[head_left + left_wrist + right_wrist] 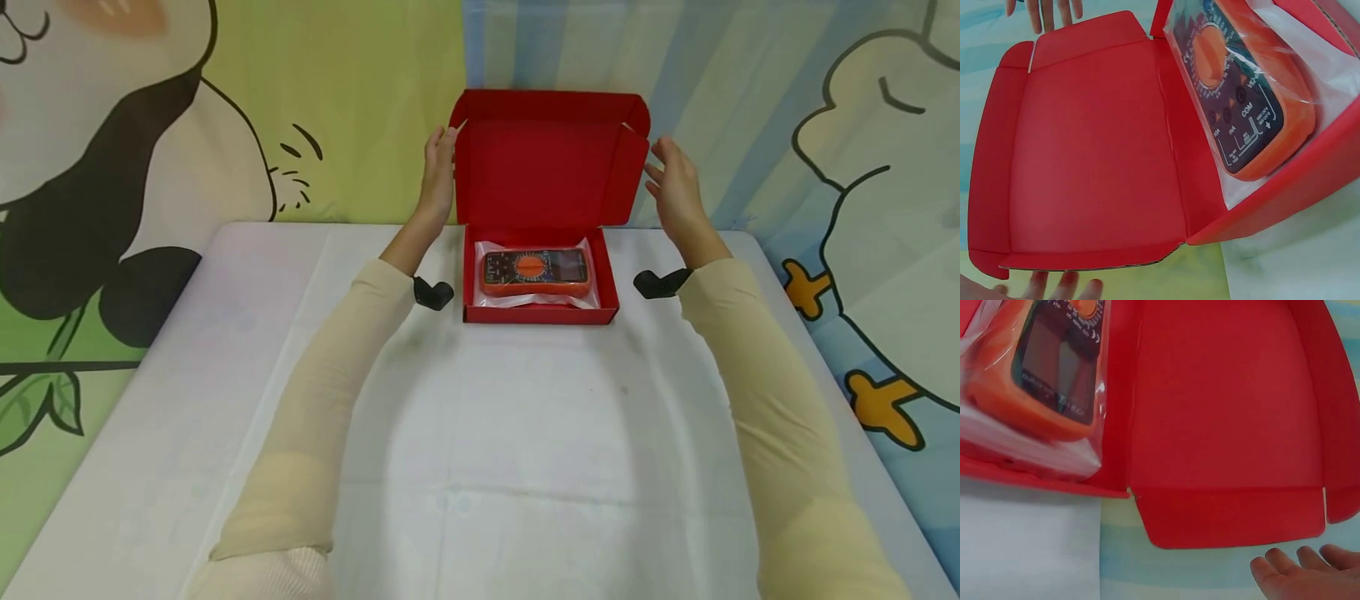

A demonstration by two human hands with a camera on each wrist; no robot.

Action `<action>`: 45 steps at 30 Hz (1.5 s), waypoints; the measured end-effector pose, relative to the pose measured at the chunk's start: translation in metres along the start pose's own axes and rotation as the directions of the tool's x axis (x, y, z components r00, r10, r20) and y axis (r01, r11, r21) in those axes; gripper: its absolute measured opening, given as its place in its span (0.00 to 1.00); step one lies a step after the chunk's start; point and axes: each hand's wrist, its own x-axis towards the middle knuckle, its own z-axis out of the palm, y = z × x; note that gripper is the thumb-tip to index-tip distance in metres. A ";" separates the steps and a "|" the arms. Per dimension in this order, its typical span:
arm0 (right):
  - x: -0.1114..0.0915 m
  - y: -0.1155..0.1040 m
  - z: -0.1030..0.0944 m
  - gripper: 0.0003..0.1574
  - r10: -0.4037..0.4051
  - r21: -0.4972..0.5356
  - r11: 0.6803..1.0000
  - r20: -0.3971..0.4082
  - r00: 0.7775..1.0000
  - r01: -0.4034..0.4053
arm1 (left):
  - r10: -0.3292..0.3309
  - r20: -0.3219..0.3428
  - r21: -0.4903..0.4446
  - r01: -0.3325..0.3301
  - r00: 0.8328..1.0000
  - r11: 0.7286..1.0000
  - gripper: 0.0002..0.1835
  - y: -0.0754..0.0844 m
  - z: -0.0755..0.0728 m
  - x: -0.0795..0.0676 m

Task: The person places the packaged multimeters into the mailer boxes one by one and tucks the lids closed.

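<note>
A red cardboard box (540, 315) stands at the back of the table with its lid (534, 171) raised upright. Inside lies an orange and black digital multimeter (531, 267), wrapped in a clear plastic bag (491, 298). My left hand (438, 177) is at the lid's left edge, fingers extended along it; in the left wrist view its fingertips (1066, 284) show just past that edge. On the other side, my right hand (681, 187) is beside the lid's right flap, fingers loosely bent. The right wrist view shows a gap between this hand (1310, 575) and the flap (1229, 515).
A white cloth covers the table (510, 442). Behind it hangs a cartoon-printed backdrop (390, 108), which continues down both sides. Black wrist straps (433, 294) show under both sleeves.
</note>
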 end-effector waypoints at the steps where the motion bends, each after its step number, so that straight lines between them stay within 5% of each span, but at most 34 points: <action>1: -0.001 -0.001 0.002 0.37 0.004 0.019 1.000 -0.001 1.000 -0.004 | -0.012 -0.011 0.016 0.012 1.000 1.000 0.34 0.000 0.000 0.000; 4: -0.004 -0.005 0.008 0.36 0.042 0.088 0.995 -0.009 0.999 -0.041 | -0.070 -0.050 0.040 0.072 0.996 0.997 0.34 0.001 -0.001 -0.001; 8: -0.007 -0.008 0.013 0.34 0.106 0.177 0.979 -0.027 0.994 -0.100 | -0.126 -0.107 -0.057 0.121 0.986 0.991 0.33 0.002 -0.001 -0.001; 12: -0.008 -0.010 0.015 0.34 0.121 0.225 0.968 -0.021 0.992 -0.114 | -0.111 -0.123 -0.152 0.091 0.986 0.984 0.31 0.002 -0.002 0.000; 18: -0.009 -0.007 0.016 0.34 0.107 0.301 0.948 0.009 0.994 -0.105 | -0.081 -0.069 -0.164 0.069 0.994 0.984 0.31 0.003 -0.003 -0.001; 35: -0.012 -0.003 0.020 0.32 0.057 0.125 0.990 0.030 0.998 -0.060 | -0.108 -0.028 -0.154 0.103 0.994 0.983 0.31 0.004 -0.007 -0.002; 45: -0.009 -0.002 0.019 0.30 0.093 0.123 0.989 -0.066 0.993 -0.085 | -0.115 0.019 -0.139 0.117 0.993 0.983 0.31 0.004 -0.005 -0.001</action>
